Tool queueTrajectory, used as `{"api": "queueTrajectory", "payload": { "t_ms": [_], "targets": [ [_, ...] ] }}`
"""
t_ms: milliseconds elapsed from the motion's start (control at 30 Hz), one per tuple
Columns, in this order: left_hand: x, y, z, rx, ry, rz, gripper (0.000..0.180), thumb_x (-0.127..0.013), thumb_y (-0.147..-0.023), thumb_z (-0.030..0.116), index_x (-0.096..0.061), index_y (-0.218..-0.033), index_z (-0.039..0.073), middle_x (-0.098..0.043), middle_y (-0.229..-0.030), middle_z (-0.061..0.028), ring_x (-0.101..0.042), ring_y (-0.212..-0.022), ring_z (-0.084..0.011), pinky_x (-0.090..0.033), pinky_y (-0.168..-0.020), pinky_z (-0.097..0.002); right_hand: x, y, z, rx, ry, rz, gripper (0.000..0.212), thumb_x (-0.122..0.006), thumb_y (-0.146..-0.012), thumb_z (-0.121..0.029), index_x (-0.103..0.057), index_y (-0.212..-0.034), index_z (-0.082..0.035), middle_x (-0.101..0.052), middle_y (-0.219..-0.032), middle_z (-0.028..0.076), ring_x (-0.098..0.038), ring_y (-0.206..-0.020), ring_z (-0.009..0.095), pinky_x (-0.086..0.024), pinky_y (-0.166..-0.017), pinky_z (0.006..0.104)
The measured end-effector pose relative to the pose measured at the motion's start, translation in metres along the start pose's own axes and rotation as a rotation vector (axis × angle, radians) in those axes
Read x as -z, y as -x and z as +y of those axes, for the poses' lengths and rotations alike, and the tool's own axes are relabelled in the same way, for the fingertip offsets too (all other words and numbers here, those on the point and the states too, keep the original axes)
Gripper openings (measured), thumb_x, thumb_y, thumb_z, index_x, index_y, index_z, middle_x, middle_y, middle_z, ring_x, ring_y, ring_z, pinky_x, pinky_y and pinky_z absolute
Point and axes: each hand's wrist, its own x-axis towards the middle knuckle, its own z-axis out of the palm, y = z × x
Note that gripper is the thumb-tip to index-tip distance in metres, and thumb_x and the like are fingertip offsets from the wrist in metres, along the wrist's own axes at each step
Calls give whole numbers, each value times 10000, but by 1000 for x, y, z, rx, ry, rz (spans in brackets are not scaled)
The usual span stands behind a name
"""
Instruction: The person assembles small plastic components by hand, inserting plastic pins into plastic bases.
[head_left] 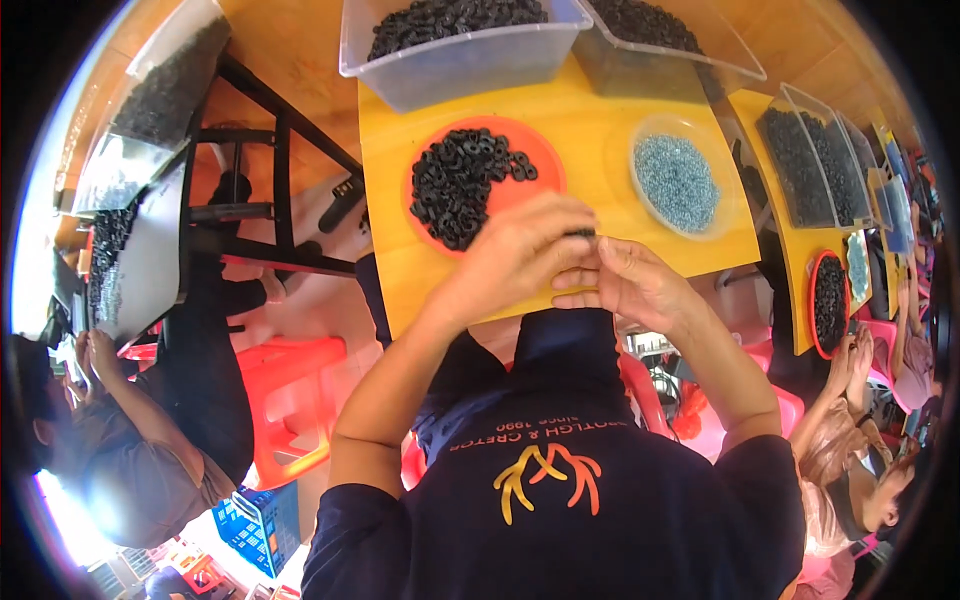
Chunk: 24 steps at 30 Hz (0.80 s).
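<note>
My two hands meet over the near edge of the yellow table. My left hand (520, 252) is curled, with a small black part (580, 233) at its fingertips. Close against it, my right hand (642, 283) has its thumb and fingers bent together; whatever lies between them is hidden. Just beyond my left hand is a round orange-red tray (530, 200) heaped with black ring-shaped parts (455, 190). To the right of it stands a round clear bowl (725, 215) of small blue-grey pieces (677, 183).
Clear plastic bins (470, 75) of black parts stand along the far edge of the yellow table (600, 110). A black metal frame (285, 180) and a red stool (290, 400) are at left. People work at tables on both sides, one with another red tray (828, 305).
</note>
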Motion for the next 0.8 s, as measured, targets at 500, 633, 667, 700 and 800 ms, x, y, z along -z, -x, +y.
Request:
{"api": "queueTrajectory", "payload": {
  "t_ms": [500,633,667,700,800],
  "targets": [
    [127,-70,-47,237,-513,333,429,-718,-889,297,-663,-1241,58,-668,-1116,-103,-590,-916,-165,-469,-859,-312,76,63,-71,465,1405,933,186,-661,-912,-166,-702,-1036,-34,-709,-952,75,-644,-781,180,-511,-739,318],
    [48,-24,-1,318,50,97,248,-675,-916,103,-679,-1158,52,-644,-1001,-13,-554,-817,-82,-461,-728,-243,79,79,-81,254,1750,1018,187,-658,-893,-169,-698,-1033,-51,-702,-958,101,-671,-822,258,-518,-753,366],
    [32,-11,0,319,90,29,227,-659,-916,75,-675,-1138,28,-646,-988,-32,-571,-818,-101,-475,-724,-249,79,80,-81,236,1789,999,186,-653,-891,-169,-697,-1034,-59,-697,-980,107,-669,-840,281,-517,-764,384],
    [16,0,-4,242,26,-41,224,-653,-909,52,-668,-1126,3,-657,-994,-63,-596,-815,-126,-491,-718,-258,79,81,-81,215,1831,984,185,-647,-889,-169,-695,-1035,-67,-693,-1002,113,-666,-858,304,-515,-774,401],
    [-24,28,-2,387,182,-96,229,-651,-912,53,-665,-1132,-8,-675,-1016,-96,-644,-855,-154,-508,-733,-274,79,78,-82,280,1874,844,177,-649,-893,-135,-704,-1055,-92,-675,-1009,96,-645,-830,281,-504,-745,370]
  ]
}}
